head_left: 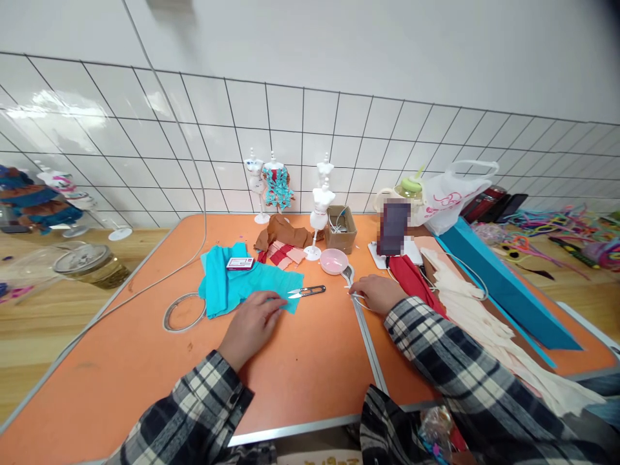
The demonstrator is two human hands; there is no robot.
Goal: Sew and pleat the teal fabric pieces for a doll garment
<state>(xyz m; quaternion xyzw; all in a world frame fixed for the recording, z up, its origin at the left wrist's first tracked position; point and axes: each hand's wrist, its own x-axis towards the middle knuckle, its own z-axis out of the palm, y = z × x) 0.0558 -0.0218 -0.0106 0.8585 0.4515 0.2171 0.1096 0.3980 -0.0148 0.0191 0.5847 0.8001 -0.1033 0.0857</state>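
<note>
My left hand is at the lower edge of a folded turquoise cloth, its fingers drawn together. What they pinch, if anything, is too small to make out. To the right, my right hand is closed on a thin white cord that loops below the fingers, beside the silver seam of the table. Between the hands lies a pair of thread snips, blades pointing left over the cloth's edge. A shallow pink bowl sits beyond my right hand. On the cloth rests a small white and dark red box.
Small white dress forms and a dressed one stand at the back. A cardboard box, a phone, red cloth and pale cloth lie along the back and right. A tape roll is at left.
</note>
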